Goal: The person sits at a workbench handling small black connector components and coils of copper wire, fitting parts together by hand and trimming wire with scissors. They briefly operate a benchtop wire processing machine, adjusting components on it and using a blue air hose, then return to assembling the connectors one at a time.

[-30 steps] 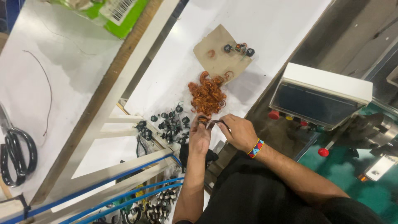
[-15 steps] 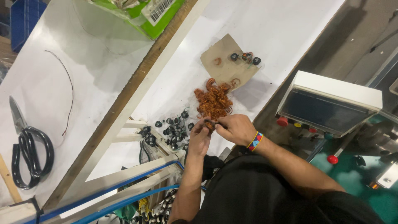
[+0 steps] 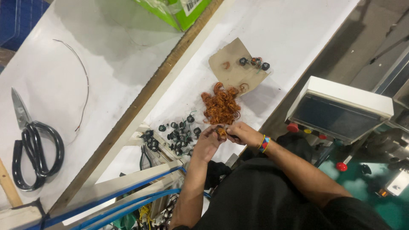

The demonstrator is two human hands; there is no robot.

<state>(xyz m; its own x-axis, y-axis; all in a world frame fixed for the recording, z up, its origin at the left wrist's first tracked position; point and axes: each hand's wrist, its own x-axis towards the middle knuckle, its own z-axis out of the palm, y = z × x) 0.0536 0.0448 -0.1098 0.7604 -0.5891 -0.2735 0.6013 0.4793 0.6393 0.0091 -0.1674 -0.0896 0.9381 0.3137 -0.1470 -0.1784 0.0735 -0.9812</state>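
My left hand (image 3: 207,142) and my right hand (image 3: 240,133) meet over the white table (image 3: 289,30), both pinched on one small copper wire coil (image 3: 221,131). Just beyond the fingers lies a heap of orange copper coils (image 3: 221,105). To the left of my hands sits a scatter of small black ring cores (image 3: 177,134). Farther off, a piece of brown cardboard (image 3: 232,64) carries a few finished black cores (image 3: 254,63) and loose copper loops. A striped band circles my right wrist.
Black-handled scissors (image 3: 32,147) and a thin wire (image 3: 81,81) lie on the raised left shelf. A green packet (image 3: 177,10) sits at the top. A white control box with red buttons (image 3: 338,110) stands to the right. Blue cables (image 3: 123,200) run below.
The view has shifted slightly, so the table items sit lower and to the right. Both hands stay together at the coil heap, working one coil.
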